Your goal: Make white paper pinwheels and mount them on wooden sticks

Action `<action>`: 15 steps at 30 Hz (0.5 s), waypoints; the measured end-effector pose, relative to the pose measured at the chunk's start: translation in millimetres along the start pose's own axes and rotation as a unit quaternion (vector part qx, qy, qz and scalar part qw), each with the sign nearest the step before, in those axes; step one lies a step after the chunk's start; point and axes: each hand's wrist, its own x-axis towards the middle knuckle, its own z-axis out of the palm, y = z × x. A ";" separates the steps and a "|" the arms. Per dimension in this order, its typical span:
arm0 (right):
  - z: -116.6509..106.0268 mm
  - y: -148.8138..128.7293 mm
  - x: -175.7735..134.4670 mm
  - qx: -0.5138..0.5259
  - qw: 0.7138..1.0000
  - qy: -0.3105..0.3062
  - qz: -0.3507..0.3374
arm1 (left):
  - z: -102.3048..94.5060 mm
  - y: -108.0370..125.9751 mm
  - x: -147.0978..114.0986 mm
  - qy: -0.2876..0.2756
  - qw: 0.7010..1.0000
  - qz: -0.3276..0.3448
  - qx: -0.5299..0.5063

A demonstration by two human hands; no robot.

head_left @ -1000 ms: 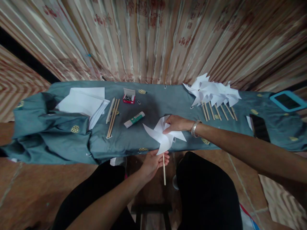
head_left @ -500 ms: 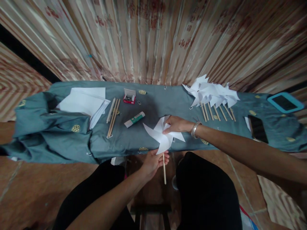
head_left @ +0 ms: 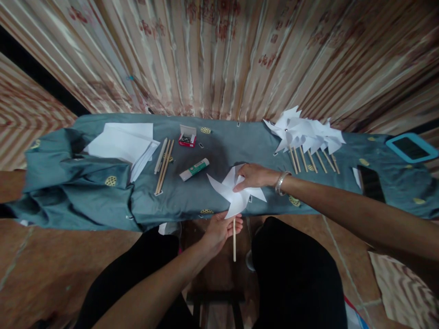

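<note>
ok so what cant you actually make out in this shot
- Head view: the hub of the paper pinwheel is covered by the right hand, so any fastening is hidden.
- The left hand hides the top of the wooden stick, so its join to the paper is unseen.
- The contents of the small red box are too small to tell.
- The blue-framed tablet is blurred near the right edge.

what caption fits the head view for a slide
Left hand grips the stick while right hand presses the paper pinwheel on the blue-grey cloth.
</note>
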 end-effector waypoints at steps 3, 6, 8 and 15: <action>-1.1 1.9 4.6 -0.035 0.999 0.006 -0.010 | 0.2 -0.7 -0.2 -0.004 1.000 0.003 -0.003; -3.8 3.3 8.1 -0.057 0.998 -0.002 -0.016 | 0.9 -1.0 -1.0 -0.004 1.000 0.001 -0.007; -5.6 3.8 9.7 -0.061 0.998 -0.010 -0.021 | 1.3 -0.7 -1.3 -0.006 1.000 0.000 -0.007; -5.7 5.5 13.5 -0.051 0.998 -0.006 -0.028 | -0.7 -1.4 0.1 -0.012 1.000 0.004 -0.007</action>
